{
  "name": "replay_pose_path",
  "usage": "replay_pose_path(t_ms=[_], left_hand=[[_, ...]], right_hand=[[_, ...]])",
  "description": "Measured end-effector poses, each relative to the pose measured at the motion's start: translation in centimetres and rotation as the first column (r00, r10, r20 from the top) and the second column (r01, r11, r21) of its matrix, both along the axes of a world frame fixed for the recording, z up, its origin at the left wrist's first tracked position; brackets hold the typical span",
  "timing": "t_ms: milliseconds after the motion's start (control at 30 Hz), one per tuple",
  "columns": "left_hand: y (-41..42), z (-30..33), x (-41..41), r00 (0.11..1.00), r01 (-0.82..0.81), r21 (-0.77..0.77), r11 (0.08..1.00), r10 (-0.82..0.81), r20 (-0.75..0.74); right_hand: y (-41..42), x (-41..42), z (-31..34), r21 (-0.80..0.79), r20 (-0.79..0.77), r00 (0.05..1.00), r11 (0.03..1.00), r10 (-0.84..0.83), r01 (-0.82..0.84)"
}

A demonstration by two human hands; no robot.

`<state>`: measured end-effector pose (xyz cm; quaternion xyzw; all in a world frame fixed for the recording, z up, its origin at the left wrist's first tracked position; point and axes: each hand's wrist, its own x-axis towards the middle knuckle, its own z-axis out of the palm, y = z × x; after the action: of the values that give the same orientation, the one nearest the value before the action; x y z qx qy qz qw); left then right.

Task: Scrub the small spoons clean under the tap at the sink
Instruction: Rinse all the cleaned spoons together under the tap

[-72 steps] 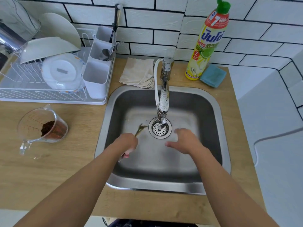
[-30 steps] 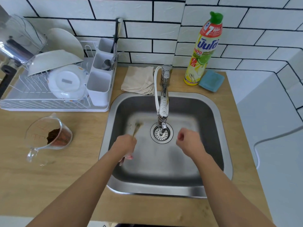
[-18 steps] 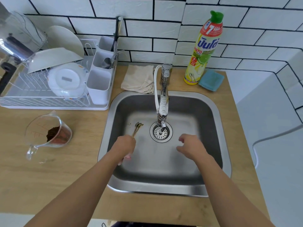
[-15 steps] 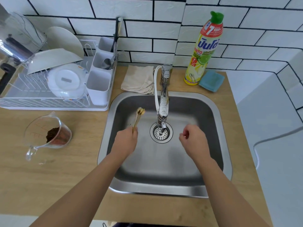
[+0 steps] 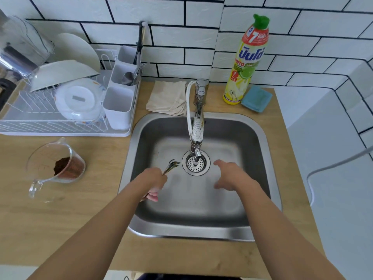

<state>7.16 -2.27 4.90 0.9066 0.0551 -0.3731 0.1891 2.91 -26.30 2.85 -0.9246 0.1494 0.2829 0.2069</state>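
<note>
My left hand (image 5: 153,181) is closed around a small bunch of spoons (image 5: 171,166). Their bowls stick out toward the drain (image 5: 195,163), low inside the steel sink (image 5: 260,126). The spoons look blurred and I cannot count them. My right hand (image 5: 232,174) hovers over the sink floor to the right of the drain, fingers spread, holding nothing. The chrome tap (image 5: 197,126) reaches over the drain from the back rim. I cannot tell whether water is running.
A dish rack (image 5: 66,106) with plates and a white cutlery caddy (image 5: 119,106) stands at the left. A glass jug (image 5: 56,168) with brown powder sits on the counter. Behind the sink are a beige cloth (image 5: 167,98), a dish soap bottle (image 5: 247,61) and a blue sponge (image 5: 256,99).
My left hand has dropped the spoons from raised and pointing up at the sink's back to low beside the drain. My right hand has gone from loosely closed to spread open.
</note>
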Motion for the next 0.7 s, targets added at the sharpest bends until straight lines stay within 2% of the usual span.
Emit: replay_pose_path(t_ms=[33, 67, 100, 133, 167, 200, 233, 267, 300, 333, 367, 400, 433, 467, 500, 533, 567, 600, 633, 700], left_hand=[[-0.1, 0.1, -0.2, 0.998, 0.064, 0.038, 0.997, -0.063, -0.018], [-0.1, -0.1, -0.2, 0.998, 0.057, 0.011, 0.998, -0.057, 0.021], [-0.2, -0.3, -0.4, 0.993, -0.022, -0.084, 0.996, 0.031, 0.113], [-0.4, -0.6, -0.4, 0.968, -0.088, -0.154, 0.984, 0.121, 0.219], [-0.4, -0.6, -0.3, 0.942, -0.147, -0.204, 0.968, 0.2, 0.269], [-0.3, -0.9, -0.1, 0.952, -0.147, -0.197, 0.969, 0.193, 0.24], [-0.4, -0.7, 0.1, 0.98, -0.129, -0.144, 0.981, 0.148, 0.131], [-0.4, -0.7, 0.4, 0.997, -0.08, -0.08, 0.994, 0.079, -0.011], [-0.3, -0.5, 0.3, 0.997, -0.049, -0.013, 0.999, 0.048, -0.065], [-0.2, -0.7, 0.3, 0.999, -0.051, -0.024, 0.998, 0.05, -0.022], [0.0, -1.1, 0.3, 0.989, -0.118, -0.119, 0.986, 0.128, 0.077], [0.0, -1.0, 0.0, 0.958, -0.134, -0.215, 0.967, 0.182, 0.222], [-0.2, -0.9, -0.3, 0.883, -0.164, -0.283, 0.945, 0.268, 0.384], [-0.3, -0.7, -0.3, 0.834, -0.185, -0.329, 0.926, 0.325, 0.446], [-0.3, -0.9, -0.1, 0.856, -0.211, -0.302, 0.93, 0.325, 0.402], [-0.2, -1.1, 0.0, 0.931, -0.179, -0.202, 0.963, 0.232, 0.282], [0.1, -1.4, 0.3, 0.977, -0.18, -0.108, 0.978, 0.191, 0.099], [0.4, -1.9, 0.5, 0.979, -0.194, -0.048, 0.98, 0.19, -0.078], [0.7, -2.1, 0.6, 0.961, -0.205, -0.051, 0.978, 0.191, -0.199], [0.7, -2.3, 0.8, 0.941, -0.23, -0.2, 0.952, 0.164, -0.297]], right_hand=[[0.1, -0.2, -0.3, -0.018, -0.025, 1.0, 1.0, 0.011, -0.012], [0.2, -0.3, -0.5, -0.004, 0.097, 0.995, 1.0, -0.023, 0.023], [0.6, -0.4, -0.5, 0.034, 0.298, 0.949, 0.994, -0.106, 0.101], [1.0, -0.4, -0.4, 0.088, 0.492, 0.85, 0.982, -0.186, 0.164], [1.1, -0.4, -0.6, 0.106, 0.595, 0.774, 0.976, -0.217, 0.192], [1.0, -0.4, -0.7, 0.122, 0.625, 0.75, 0.976, -0.215, 0.179], [0.9, -0.4, -0.8, 0.127, 0.567, 0.799, 0.98, -0.198, 0.153], [1.1, -0.4, -0.6, 0.095, 0.432, 0.893, 0.991, -0.126, 0.093], [1.1, -0.5, -0.6, 0.034, 0.246, 0.969, 0.999, -0.033, 0.025], [0.9, -0.6, -0.8, 0.017, 0.18, 0.984, 1.0, -0.006, 0.003], [1.0, -0.5, -0.8, 0.037, 0.24, 0.969, 0.998, -0.055, 0.047], [1.1, -0.5, -0.7, 0.091, 0.383, 0.914, 0.99, -0.137, 0.11], [1.3, -0.5, -0.4, 0.138, 0.549, 0.809, 0.978, -0.208, 0.158], [1.3, -0.5, -0.6, 0.168, 0.668, 0.703, 0.969, -0.246, 0.18], [1.0, -0.6, -0.5, 0.187, 0.701, 0.662, 0.964, -0.266, 0.19], [0.7, -0.7, -0.7, 0.212, 0.658, 0.698, 0.959, -0.281, 0.187], [0.5, -0.8, -0.9, 0.194, 0.501, 0.828, 0.965, -0.252, 0.176], [0.2, -1.0, -1.3, 0.143, 0.307, 0.931, 0.977, -0.196, 0.158], [-0.1, -1.2, -1.9, 0.128, 0.164, 0.971, 0.98, -0.173, 0.153], [-0.1, -1.4, -2.5, 0.296, 0.043, 0.936, 0.899, -0.35, 0.323]])
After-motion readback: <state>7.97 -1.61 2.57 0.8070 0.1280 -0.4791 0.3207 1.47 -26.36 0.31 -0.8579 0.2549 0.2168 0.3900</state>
